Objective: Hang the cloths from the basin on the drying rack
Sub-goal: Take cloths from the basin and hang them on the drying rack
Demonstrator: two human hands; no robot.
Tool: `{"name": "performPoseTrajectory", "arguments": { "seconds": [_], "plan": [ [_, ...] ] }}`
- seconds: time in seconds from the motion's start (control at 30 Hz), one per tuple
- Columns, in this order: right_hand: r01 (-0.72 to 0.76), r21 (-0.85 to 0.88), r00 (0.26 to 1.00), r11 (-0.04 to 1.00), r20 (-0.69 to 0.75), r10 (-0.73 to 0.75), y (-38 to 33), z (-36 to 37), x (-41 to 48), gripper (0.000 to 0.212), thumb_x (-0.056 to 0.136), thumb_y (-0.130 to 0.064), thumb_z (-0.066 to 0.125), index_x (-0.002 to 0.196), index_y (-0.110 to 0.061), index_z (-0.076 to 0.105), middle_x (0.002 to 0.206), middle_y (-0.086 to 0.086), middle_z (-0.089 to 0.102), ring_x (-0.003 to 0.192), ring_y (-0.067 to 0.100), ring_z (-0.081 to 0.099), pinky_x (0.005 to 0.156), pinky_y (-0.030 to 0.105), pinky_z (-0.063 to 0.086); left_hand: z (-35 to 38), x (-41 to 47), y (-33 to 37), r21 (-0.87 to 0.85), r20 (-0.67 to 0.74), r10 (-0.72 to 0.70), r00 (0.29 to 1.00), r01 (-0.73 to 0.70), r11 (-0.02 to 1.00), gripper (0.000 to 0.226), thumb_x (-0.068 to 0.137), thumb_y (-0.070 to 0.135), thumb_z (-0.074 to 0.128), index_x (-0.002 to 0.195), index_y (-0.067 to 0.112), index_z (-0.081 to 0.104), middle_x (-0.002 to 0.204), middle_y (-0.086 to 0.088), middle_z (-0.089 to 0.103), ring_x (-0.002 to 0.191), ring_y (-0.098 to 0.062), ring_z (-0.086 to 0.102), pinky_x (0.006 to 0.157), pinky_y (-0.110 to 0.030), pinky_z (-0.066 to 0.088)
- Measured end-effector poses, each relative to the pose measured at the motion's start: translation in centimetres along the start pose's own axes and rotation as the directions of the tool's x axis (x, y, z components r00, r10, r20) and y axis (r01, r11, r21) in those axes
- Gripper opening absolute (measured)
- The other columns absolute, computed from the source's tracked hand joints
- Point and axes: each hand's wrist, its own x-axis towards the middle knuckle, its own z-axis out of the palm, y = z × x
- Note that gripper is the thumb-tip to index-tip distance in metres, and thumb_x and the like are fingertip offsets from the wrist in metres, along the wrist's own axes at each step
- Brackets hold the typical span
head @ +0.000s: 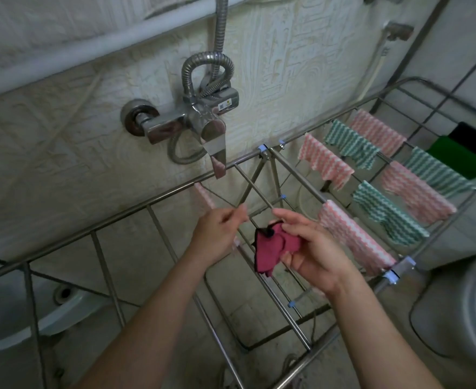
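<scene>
A metal drying rack (124, 220) spans the view from lower left to upper right. My right hand (312, 251) grips a crumpled dark pink cloth (273, 248) with a black edge, just above the rack's middle rails. My left hand (217, 234) is beside it, fingers pinched at a rail; whether it touches the pink cloth I cannot tell. Several pink-and-white and green-and-white zigzag cloths (352, 234) hang on the right wing. One pink-and-white cloth (204, 196) hangs on a rail above my left hand. The basin is out of view.
A chrome shower mixer (200, 122) with its hose juts from the wall above the rack. A green cloth (461, 158) and a black one lie at the far right. A white sink (34, 313) sits below left, a toilet (461, 313) lower right.
</scene>
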Motion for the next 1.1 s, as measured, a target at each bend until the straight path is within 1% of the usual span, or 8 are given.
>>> {"name": "performPoseTrajectory", "arguments": {
  "seconds": [0.1,0.2,0.4,0.53,0.63,0.7,0.9,1.1],
  "plan": [
    [0.05,0.119,0.993,0.992,0.099,-0.062,0.0,-0.1,-1.6,0.038,0.083,0.001,0.05,0.116,-0.014,0.064,0.092,0.011,0.066,0.071,0.02,0.063,0.052,0.024,0.052,0.8,-3.0,1.5,-0.25,0.238,-0.031,0.971,0.092,0.964,0.033,0.088,0.043,0.058,0.091,0.014,0.072,0.084,0.001,0.075,0.081,-0.011,0.071,0.071,-0.021,0.053],
    [0.087,0.103,0.982,0.991,0.16,-0.103,0.0,-0.1,-2.4,0.049,0.084,0.005,0.049,0.127,-0.016,0.057,0.106,0.01,0.064,0.079,0.021,0.064,0.06,0.029,0.054,1.4,-4.6,1.6,-0.385,0.055,0.058,0.997,-0.032,0.922,0.004,0.081,0.018,0.072,0.085,0.017,0.074,0.079,-0.001,0.075,0.074,-0.011,0.07,0.069,-0.025,0.054],
    [0.168,-0.292,0.985,0.942,0.086,-0.15,-0.3,0.7,-5.1,0.048,0.086,0.015,0.05,0.122,-0.015,0.059,0.107,0.01,0.063,0.082,0.023,0.066,0.072,0.038,0.058,0.8,-5.2,2.9,-0.227,-0.125,0.259,0.958,-0.282,0.932,0.033,0.086,0.01,0.066,0.091,0.042,0.072,0.087,0.017,0.074,0.087,-0.004,0.07,0.079,-0.022,0.054],
    [0.227,-0.868,0.938,0.442,0.073,-0.339,-1.4,0.9,-6.6,0.019,0.086,-0.003,0.066,0.092,-0.021,0.069,0.086,0.001,0.07,0.076,0.014,0.067,0.075,0.031,0.056,0.7,-5.2,4.5,0.082,-0.164,0.4,0.902,-0.391,0.917,0.026,0.088,0.019,0.064,0.102,0.039,0.07,0.088,0.024,0.069,0.086,0.003,0.065,0.078,-0.013,0.05],
    [0.097,-0.995,0.906,0.027,0.077,-0.416,-2.1,0.1,-7.3,0.024,0.082,-0.029,0.073,0.063,-0.033,0.059,0.064,-0.004,0.063,0.062,0.015,0.059,0.06,0.032,0.047,0.7,-4.4,5.5,0.126,-0.169,0.454,0.875,-0.437,0.89,0.02,0.09,0.018,0.061,0.1,0.031,0.072,0.091,0.013,0.071,0.084,-0.001,0.065,0.08,-0.026,0.054],
    [0.022,-0.997,0.897,-0.077,0.054,-0.439,-2.5,-0.2,-7.5,0.031,0.08,-0.04,0.073,0.057,-0.034,0.053,0.06,-0.003,0.061,0.058,0.014,0.055,0.055,0.031,0.042,0.8,-3.7,6.1,0.131,-0.125,0.447,0.886,-0.432,0.892,0.018,0.091,0.018,0.058,0.093,0.032,0.068,0.085,0.01,0.069,0.079,-0.008,0.065,0.077,-0.037,0.055],
    [-0.115,-0.989,0.925,-0.094,-0.072,-0.373,-4.1,-3.0,-8.0,0.017,0.083,-0.039,0.07,0.074,-0.024,0.068,0.069,-0.005,0.066,0.067,0.015,0.061,0.062,0.033,0.049,0.3,-3.1,7.9,0.085,-0.137,0.44,0.888,-0.432,0.898,0.02,0.096,0.017,0.05,0.088,0.033,0.059,0.077,0.013,0.059,0.075,-0.005,0.056,0.073,-0.037,0.049],
    [0.16,-0.873,0.962,0.461,0.034,-0.27,-7.1,-3.9,-10.3,0.011,0.081,-0.019,0.073,0.081,-0.008,0.075,0.076,0.011,0.073,0.063,0.012,0.063,0.063,0.019,0.049,-1.7,-5.2,9.4,-0.166,-0.039,0.322,0.946,-0.324,0.932,0.017,0.098,0.015,0.047,0.09,0.021,0.06,0.065,0.011,0.059,0.057,-0.004,0.053,0.053,-0.018,0.043]
  ]
}}
